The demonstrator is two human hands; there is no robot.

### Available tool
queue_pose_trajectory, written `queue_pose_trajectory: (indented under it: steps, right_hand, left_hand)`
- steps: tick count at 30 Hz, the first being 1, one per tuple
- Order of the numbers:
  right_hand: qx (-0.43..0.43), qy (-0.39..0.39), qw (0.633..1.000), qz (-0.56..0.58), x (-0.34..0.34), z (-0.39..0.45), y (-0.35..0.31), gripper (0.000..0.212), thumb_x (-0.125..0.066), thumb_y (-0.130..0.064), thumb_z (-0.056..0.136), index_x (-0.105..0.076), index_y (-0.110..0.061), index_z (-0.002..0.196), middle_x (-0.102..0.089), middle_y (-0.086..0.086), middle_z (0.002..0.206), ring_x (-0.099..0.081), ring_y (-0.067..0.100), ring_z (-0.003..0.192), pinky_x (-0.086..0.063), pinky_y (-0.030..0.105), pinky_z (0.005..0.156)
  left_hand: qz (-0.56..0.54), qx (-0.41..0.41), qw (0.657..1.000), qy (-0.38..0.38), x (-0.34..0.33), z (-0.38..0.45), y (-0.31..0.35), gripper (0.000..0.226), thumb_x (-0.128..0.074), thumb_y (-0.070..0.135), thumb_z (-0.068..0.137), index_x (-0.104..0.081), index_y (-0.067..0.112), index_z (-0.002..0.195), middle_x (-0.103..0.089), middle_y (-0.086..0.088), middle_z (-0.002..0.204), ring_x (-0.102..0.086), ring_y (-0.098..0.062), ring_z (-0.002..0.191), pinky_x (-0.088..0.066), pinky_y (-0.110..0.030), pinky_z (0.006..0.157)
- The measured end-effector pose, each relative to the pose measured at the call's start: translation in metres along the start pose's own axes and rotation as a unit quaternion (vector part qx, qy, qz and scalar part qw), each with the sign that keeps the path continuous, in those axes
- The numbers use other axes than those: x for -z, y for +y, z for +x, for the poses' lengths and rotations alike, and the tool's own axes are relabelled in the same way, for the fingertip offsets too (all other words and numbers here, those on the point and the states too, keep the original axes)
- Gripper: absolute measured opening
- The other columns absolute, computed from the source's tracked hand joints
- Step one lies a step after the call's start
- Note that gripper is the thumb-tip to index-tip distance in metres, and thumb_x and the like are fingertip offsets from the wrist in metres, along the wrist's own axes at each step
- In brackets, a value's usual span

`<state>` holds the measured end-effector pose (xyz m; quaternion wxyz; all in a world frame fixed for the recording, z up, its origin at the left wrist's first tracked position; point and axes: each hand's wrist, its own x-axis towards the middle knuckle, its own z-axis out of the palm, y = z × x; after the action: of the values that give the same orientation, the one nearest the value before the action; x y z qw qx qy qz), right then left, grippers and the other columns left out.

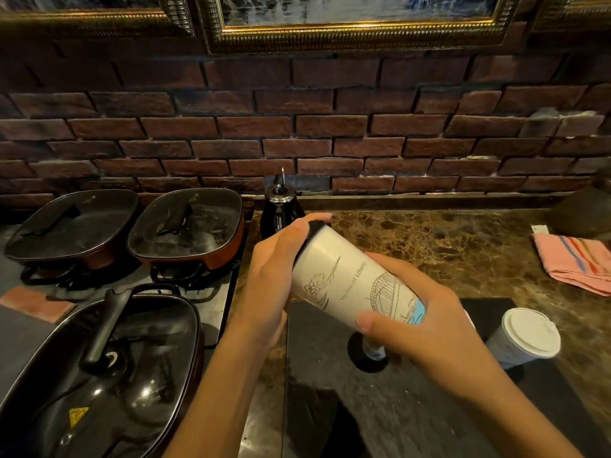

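Biggest thing here is the lidded pan point(99, 375) down left of the left hand point(274, 279), with two more pans point(185, 226) further out on that side. The white tumbler point(350, 282) with line drawings is held tilted between both hands. The left hand curls round its black cap point(317, 226) end, and the right hand point(426, 328) grips the lower body with the thumb across the front. A pink striped towel point(575, 262) lies well right of the right hand. A lidded paper cup point(529, 335) sits just beside that hand, and a small dark pot point(281, 206) stands just beyond the left.
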<state>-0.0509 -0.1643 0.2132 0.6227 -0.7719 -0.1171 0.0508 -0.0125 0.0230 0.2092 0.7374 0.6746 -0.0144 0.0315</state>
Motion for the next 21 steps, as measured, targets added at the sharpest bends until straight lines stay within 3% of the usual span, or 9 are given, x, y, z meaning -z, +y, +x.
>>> queue_pose_trajectory:
  steps: [3,6,8,10,12,13,15,18,21]
  right_hand:
    - [-0.066,-0.034,0.985,0.158,-0.001,0.004,-0.001,0.058,-0.082,-0.042,0.059,-0.068,-0.042,0.116,-0.073,0.000,0.107,-0.071,0.021,0.071,-0.050,0.024,0.047]
    - [-0.177,-0.105,0.904,0.376,-0.002,0.004,0.000,0.072,-0.096,-0.041,0.045,-0.074,-0.023,0.112,-0.074,0.017,0.096,-0.066,0.028,0.061,-0.048,0.024,0.040]
    - [-0.225,-0.098,0.859,0.450,-0.004,0.001,0.000,0.077,-0.100,-0.039,0.033,-0.077,-0.020,0.105,-0.074,0.021,0.091,-0.067,0.032,0.061,-0.049,0.030,0.046]
    - [-0.180,-0.085,0.897,0.396,-0.005,-0.002,0.002,0.072,-0.097,-0.044,0.042,-0.076,-0.026,0.108,-0.075,0.017,0.100,-0.070,0.033,0.068,-0.052,0.031,0.049]
    - [-0.075,-0.043,0.978,0.189,-0.007,-0.006,0.000,0.067,-0.087,-0.048,0.056,-0.065,-0.043,0.119,-0.069,-0.003,0.119,-0.073,0.023,0.091,-0.057,0.026,0.059]
    - [-0.017,-0.004,0.999,0.048,-0.007,-0.008,0.001,0.069,-0.082,-0.050,0.060,-0.057,-0.053,0.123,-0.062,-0.018,0.125,-0.067,0.012,0.105,-0.057,0.021,0.069]
    - [0.077,0.034,0.986,-0.141,-0.009,-0.013,0.005,0.077,-0.079,-0.051,0.065,-0.039,-0.064,0.129,-0.046,-0.035,0.128,-0.050,-0.007,0.120,-0.047,0.007,0.085]
    - [0.094,0.049,0.987,-0.124,-0.014,-0.017,0.002,0.076,-0.077,-0.050,0.067,-0.038,-0.065,0.130,-0.047,-0.039,0.126,-0.050,-0.010,0.119,-0.050,0.008,0.083]
    - [0.019,0.038,0.995,0.095,-0.015,-0.015,-0.002,0.068,-0.077,-0.045,0.064,-0.057,-0.045,0.130,-0.066,-0.014,0.121,-0.072,0.015,0.093,-0.059,0.027,0.061]
  left_hand:
    - [-0.009,-0.020,0.999,-0.038,0.008,0.003,0.002,0.052,-0.047,0.062,0.090,-0.067,0.032,0.127,-0.072,-0.007,0.120,-0.067,-0.027,0.113,-0.051,-0.055,0.100]
    - [-0.060,-0.045,0.995,-0.061,0.013,0.003,0.003,0.074,-0.060,0.073,0.078,-0.062,0.025,0.134,-0.065,-0.012,0.132,-0.061,-0.034,0.122,-0.047,-0.058,0.101]
    - [-0.081,-0.047,0.994,-0.054,0.012,0.003,0.004,0.073,-0.062,0.071,0.077,-0.064,0.022,0.131,-0.066,-0.016,0.130,-0.062,-0.037,0.119,-0.048,-0.059,0.098]
    - [-0.092,-0.030,0.995,-0.016,0.008,0.002,0.004,0.058,-0.060,0.062,0.083,-0.070,0.021,0.123,-0.070,-0.017,0.122,-0.067,-0.033,0.110,-0.052,-0.056,0.093]
    - [-0.096,0.001,0.995,0.021,0.004,0.001,0.004,0.040,-0.057,0.054,0.089,-0.077,0.025,0.108,-0.076,-0.011,0.110,-0.071,-0.025,0.099,-0.054,-0.048,0.086]
    - [-0.098,0.020,0.994,0.037,0.002,0.000,0.004,0.035,-0.058,0.053,0.089,-0.079,0.027,0.100,-0.077,-0.007,0.102,-0.072,-0.022,0.093,-0.054,-0.045,0.083]
    - [-0.111,0.059,0.990,0.065,0.001,-0.002,0.004,0.037,-0.062,0.056,0.084,-0.080,0.026,0.096,-0.078,-0.009,0.097,-0.071,-0.021,0.090,-0.051,-0.045,0.084]
    - [-0.130,0.092,0.984,0.084,-0.002,-0.003,0.004,0.066,-0.064,0.065,0.074,-0.073,0.015,0.115,-0.072,-0.020,0.115,-0.068,-0.028,0.098,-0.049,-0.048,0.086]
    - [-0.168,0.092,0.978,0.079,-0.006,-0.004,0.004,0.067,-0.063,0.065,0.074,-0.070,0.013,0.117,-0.074,-0.016,0.109,-0.069,-0.027,0.098,-0.054,-0.046,0.084]
